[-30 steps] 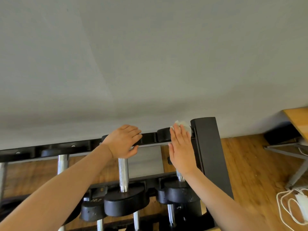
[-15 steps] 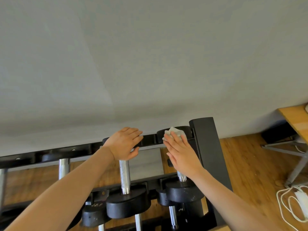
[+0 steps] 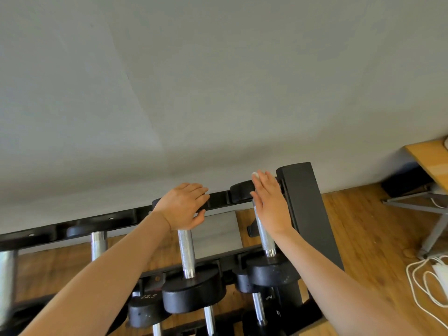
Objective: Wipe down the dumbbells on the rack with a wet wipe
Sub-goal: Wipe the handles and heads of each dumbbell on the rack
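Note:
A black rack (image 3: 218,198) holds several black dumbbells with chrome handles. My right hand (image 3: 270,202) lies flat, fingers straight, pressing a white wet wipe (image 3: 255,175) onto the far head of the rightmost dumbbell (image 3: 265,238) on the top tier. Only a corner of the wipe shows past my fingertips. My left hand (image 3: 185,206) rests over the far head of the neighbouring dumbbell (image 3: 186,255), fingers draped on the rack's back rail.
The rack's black end upright (image 3: 308,207) stands right beside my right hand. A grey wall is close behind. Wooden floor, a wooden desk corner (image 3: 429,156) with grey legs and a white cable (image 3: 426,280) lie to the right. More dumbbells sit on the lower tier.
My right hand has slid the wipe from the top of the dumbbell head to its right side, fingers now straight up. My left hand has stayed put.

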`<state>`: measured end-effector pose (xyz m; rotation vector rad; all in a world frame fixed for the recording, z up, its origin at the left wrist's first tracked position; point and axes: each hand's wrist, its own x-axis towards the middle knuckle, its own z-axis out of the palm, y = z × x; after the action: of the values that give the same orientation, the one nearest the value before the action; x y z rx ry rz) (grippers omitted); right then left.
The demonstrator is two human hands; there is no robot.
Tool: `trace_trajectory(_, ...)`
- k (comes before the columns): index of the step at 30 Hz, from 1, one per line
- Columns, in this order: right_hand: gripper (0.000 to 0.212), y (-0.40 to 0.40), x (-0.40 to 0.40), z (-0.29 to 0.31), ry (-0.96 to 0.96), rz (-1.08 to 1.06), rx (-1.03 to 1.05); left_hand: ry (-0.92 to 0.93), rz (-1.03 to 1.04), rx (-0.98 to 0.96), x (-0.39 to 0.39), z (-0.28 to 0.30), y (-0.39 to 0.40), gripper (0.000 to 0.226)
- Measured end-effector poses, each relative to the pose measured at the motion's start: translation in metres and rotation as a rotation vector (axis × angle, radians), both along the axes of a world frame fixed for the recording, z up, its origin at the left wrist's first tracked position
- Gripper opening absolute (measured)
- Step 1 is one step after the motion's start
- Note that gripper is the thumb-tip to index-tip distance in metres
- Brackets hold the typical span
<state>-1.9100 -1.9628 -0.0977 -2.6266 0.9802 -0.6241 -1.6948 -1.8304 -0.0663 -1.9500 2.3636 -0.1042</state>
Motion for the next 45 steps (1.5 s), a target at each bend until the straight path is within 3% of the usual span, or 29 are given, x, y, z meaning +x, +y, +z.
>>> trace_trajectory(2,0.058,0.000,-0.008,-0.009,0.077,0.168,-0.155,-0.013,-0.005,0.026,0.000,0.000,0.000,0.051)
trace_trajectory(4,0.084,0.002,-0.020,-0.012,0.098,0.252,-0.131,-0.023,0.000,0.027,0.000,0.000,0.000,0.051)
trace_trajectory(5,0.086,0.006,-0.027,-0.010,0.085,0.240,-0.123,-0.024,0.010,0.023,0.000,0.000,0.000,0.051)
trace_trajectory(9,0.041,0.032,-0.073,-0.006,-0.143,0.034,-0.006,-0.020,0.023,0.036,0.001,0.000,0.002,0.051)
trace_trajectory(11,0.040,0.052,-0.103,-0.017,-0.200,-0.031,0.049,-0.030,0.023,0.043,0.001,0.001,0.002,0.052)
trace_trajectory(17,0.041,0.105,-0.137,-0.040,-0.124,-0.051,0.152,-0.117,0.025,0.078,-0.007,0.004,0.002,0.051)
trace_trajectory(21,0.046,0.123,-0.135,-0.047,-0.130,-0.092,0.143,-0.110,0.286,0.019,-0.033,-0.002,0.013,0.048)
trace_trajectory(24,0.051,0.136,-0.133,-0.056,0.010,-0.072,0.039,0.097,0.331,0.069,-0.097,-0.019,0.038,0.053)
trace_trajectory(27,0.063,0.142,-0.127,-0.061,0.327,0.243,-0.207,0.199,0.313,0.240,-0.146,-0.035,0.061,0.061)
trace_trajectory(29,0.065,0.134,-0.131,-0.057,0.373,0.315,-0.267,0.261,0.431,0.231,-0.151,-0.039,0.068,0.060)
trace_trajectory(31,0.059,0.127,-0.139,-0.054,0.287,0.165,-0.175,0.312,0.531,0.241,-0.145,-0.038,0.076,0.060)
trace_trajectory(33,0.052,0.126,-0.148,-0.052,0.173,-0.069,0.005,0.266,0.519,0.253,-0.144,-0.038,0.086,0.060)
trace_trajectory(35,0.057,0.131,-0.147,-0.054,0.150,-0.148,0.050,0.236,0.462,0.258,-0.147,-0.040,0.096,0.059)
trace_trajectory(40,0.048,0.129,-0.123,-0.047,0.322,0.304,-0.247,0.244,0.412,0.230,-0.148,-0.039,0.099,0.056)
trace_trajectory(45,0.059,0.130,-0.131,-0.045,0.110,-0.172,0.141,0.239,0.427,0.222,-0.148,-0.040,0.100,0.054)
